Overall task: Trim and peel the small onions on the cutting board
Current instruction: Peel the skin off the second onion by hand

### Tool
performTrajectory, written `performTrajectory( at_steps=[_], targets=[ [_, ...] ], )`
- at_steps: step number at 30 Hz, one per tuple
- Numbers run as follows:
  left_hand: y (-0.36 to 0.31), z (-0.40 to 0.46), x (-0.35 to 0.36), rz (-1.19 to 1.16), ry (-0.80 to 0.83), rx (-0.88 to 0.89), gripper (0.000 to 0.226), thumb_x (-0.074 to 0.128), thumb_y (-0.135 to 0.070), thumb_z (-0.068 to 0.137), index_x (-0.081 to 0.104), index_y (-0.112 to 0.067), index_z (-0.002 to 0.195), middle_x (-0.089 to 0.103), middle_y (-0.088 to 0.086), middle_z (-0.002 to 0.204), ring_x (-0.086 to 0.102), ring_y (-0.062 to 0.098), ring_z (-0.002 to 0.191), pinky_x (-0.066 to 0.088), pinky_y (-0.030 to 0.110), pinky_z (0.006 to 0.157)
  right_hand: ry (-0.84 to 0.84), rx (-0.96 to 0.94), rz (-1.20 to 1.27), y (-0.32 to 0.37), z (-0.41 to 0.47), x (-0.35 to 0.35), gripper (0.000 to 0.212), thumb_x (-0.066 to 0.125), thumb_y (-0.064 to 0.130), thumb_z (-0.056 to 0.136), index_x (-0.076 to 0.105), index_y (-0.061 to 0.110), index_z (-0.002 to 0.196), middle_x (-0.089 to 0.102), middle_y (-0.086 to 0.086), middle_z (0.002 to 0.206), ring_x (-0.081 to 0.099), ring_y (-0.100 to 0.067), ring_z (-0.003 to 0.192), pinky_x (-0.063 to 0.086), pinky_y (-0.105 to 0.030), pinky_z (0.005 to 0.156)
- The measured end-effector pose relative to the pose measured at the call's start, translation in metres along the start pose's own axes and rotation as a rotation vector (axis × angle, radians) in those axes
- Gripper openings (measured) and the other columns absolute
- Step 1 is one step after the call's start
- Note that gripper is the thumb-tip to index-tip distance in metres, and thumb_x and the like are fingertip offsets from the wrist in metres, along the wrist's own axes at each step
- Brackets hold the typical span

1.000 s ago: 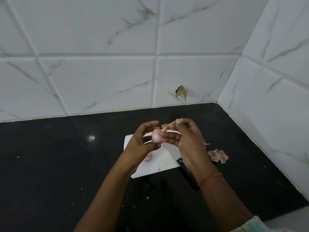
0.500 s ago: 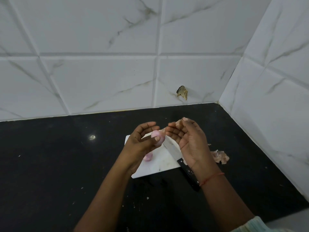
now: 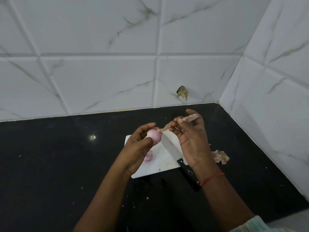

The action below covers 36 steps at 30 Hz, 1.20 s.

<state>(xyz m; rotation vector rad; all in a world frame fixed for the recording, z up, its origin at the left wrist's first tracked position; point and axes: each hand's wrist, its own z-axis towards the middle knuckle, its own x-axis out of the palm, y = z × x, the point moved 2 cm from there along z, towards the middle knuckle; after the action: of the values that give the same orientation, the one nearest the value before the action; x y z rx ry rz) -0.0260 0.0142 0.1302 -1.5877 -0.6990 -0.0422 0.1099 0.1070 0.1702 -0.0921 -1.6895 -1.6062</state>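
My left hand (image 3: 139,144) grips a small pink onion (image 3: 154,135) above the white cutting board (image 3: 160,163). My right hand (image 3: 192,141) pinches a strip of papery onion skin (image 3: 182,121) that stretches from the onion up and to the right. A second small onion (image 3: 148,156) lies on the board, partly hidden by my left hand. A knife (image 3: 179,159) with a black handle lies across the board's right side, blade on the board and handle on the counter.
The board sits on a black stone counter (image 3: 58,164) in a corner of white marble-pattern tiled walls. A heap of peeled onion skins (image 3: 220,156) lies on the counter right of the board. Small crumbs dot the counter in front.
My right hand has pulled away up and to the right, drawing a strip of skin off the onion. My left hand still holds the onion in about the same place.
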Motion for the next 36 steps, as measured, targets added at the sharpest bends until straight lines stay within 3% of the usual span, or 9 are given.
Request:
performTrajectory(
  at_steps=[3, 7, 12, 16, 21, 26, 29, 32, 36],
  targets=[
    [0.003, 0.001, 0.002, -0.136, 0.034, -0.010, 0.053, 0.041, 0.024, 0.085, 0.063, -0.011, 0.118, 0.067, 0.009, 0.115, 0.068, 0.025, 0.107, 0.056, 0.045, 0.092, 0.026, -0.015, -0.225, -0.003, 0.002, -0.003, 0.046, 0.061, -0.013, 0.080, 0.050, 0.011, 0.118, 0.060, -0.012, 0.087, 0.059, -0.023, 0.084, 0.052, -0.040, 0.083],
    [0.004, 0.001, 0.006, -0.247, 0.021, -0.041, 0.052, 0.036, 0.023, 0.085, 0.061, -0.007, 0.119, 0.064, 0.017, 0.121, 0.066, 0.030, 0.112, 0.056, 0.046, 0.093, 0.046, -0.072, -0.481, -0.006, -0.002, -0.002, 0.047, 0.065, -0.009, 0.074, 0.056, 0.015, 0.113, 0.061, -0.013, 0.092, 0.062, -0.019, 0.086, 0.053, -0.035, 0.086],
    [0.002, 0.003, 0.007, -0.416, -0.008, -0.135, 0.035, 0.043, -0.002, 0.097, 0.055, -0.001, 0.129, 0.062, 0.026, 0.127, 0.066, 0.041, 0.111, 0.058, 0.042, 0.091, 0.019, -0.127, -0.583, -0.008, 0.000, -0.006, 0.041, 0.059, -0.014, 0.080, 0.059, 0.016, 0.109, 0.063, -0.012, 0.091, 0.064, -0.019, 0.086, 0.054, -0.036, 0.086],
    [0.002, 0.005, 0.007, -0.361, -0.003, -0.197, 0.047, 0.042, -0.034, 0.103, 0.050, -0.002, 0.136, 0.066, 0.023, 0.126, 0.065, 0.035, 0.116, 0.055, 0.037, 0.095, -0.051, -0.148, -0.639, -0.010, 0.002, -0.010, 0.027, 0.057, -0.005, 0.088, 0.060, 0.015, 0.105, 0.064, -0.011, 0.085, 0.063, -0.016, 0.083, 0.053, -0.033, 0.083],
    [0.002, 0.004, 0.005, -0.225, 0.024, -0.193, 0.061, 0.028, -0.056, 0.100, 0.060, -0.011, 0.128, 0.069, 0.011, 0.125, 0.067, 0.026, 0.113, 0.057, 0.029, 0.084, -0.158, -0.138, -0.778, -0.014, 0.004, -0.021, 0.010, 0.060, 0.029, 0.092, 0.060, 0.022, 0.098, 0.068, -0.001, 0.095, 0.065, -0.014, 0.089, 0.053, -0.030, 0.079],
    [0.003, 0.003, 0.003, -0.205, 0.049, -0.205, 0.066, 0.020, -0.060, 0.100, 0.060, -0.014, 0.125, 0.070, 0.009, 0.123, 0.070, 0.019, 0.098, 0.053, 0.027, 0.076, -0.192, -0.053, -1.152, -0.022, 0.012, -0.053, 0.034, 0.043, 0.067, 0.087, 0.055, 0.035, 0.088, 0.067, 0.012, 0.086, 0.062, -0.016, 0.087, 0.053, -0.040, 0.078],
    [0.004, 0.004, 0.004, -0.251, 0.069, -0.211, 0.060, 0.022, -0.055, 0.102, 0.061, -0.015, 0.124, 0.071, 0.011, 0.120, 0.071, 0.017, 0.082, 0.052, 0.026, 0.068, -0.149, 0.167, -1.418, -0.028, 0.017, -0.076, 0.061, 0.029, 0.082, 0.079, 0.062, 0.035, 0.101, 0.066, 0.006, 0.109, 0.061, -0.023, 0.103, 0.051, -0.049, 0.089],
    [0.006, 0.005, 0.007, -0.307, 0.083, -0.194, 0.052, 0.026, -0.045, 0.104, 0.062, -0.013, 0.123, 0.073, 0.014, 0.110, 0.062, 0.016, 0.066, 0.051, 0.026, 0.061, -0.116, 0.149, -1.557, -0.030, 0.016, -0.084, 0.040, 0.050, 0.047, 0.094, 0.062, 0.020, 0.121, 0.058, -0.005, 0.129, 0.053, -0.026, 0.120, 0.044, -0.046, 0.101],
    [0.007, 0.006, 0.011, -0.296, 0.094, -0.187, 0.050, 0.027, -0.040, 0.104, 0.063, -0.012, 0.124, 0.072, 0.015, 0.103, 0.053, 0.014, 0.059, 0.049, 0.025, 0.055, -0.105, -0.244, -1.397, -0.020, 0.009, -0.063, 0.011, 0.062, 0.011, 0.091, 0.070, 0.014, 0.097, 0.063, 0.005, 0.100, 0.059, -0.009, 0.095, 0.052, -0.034, 0.088]
  ],
)
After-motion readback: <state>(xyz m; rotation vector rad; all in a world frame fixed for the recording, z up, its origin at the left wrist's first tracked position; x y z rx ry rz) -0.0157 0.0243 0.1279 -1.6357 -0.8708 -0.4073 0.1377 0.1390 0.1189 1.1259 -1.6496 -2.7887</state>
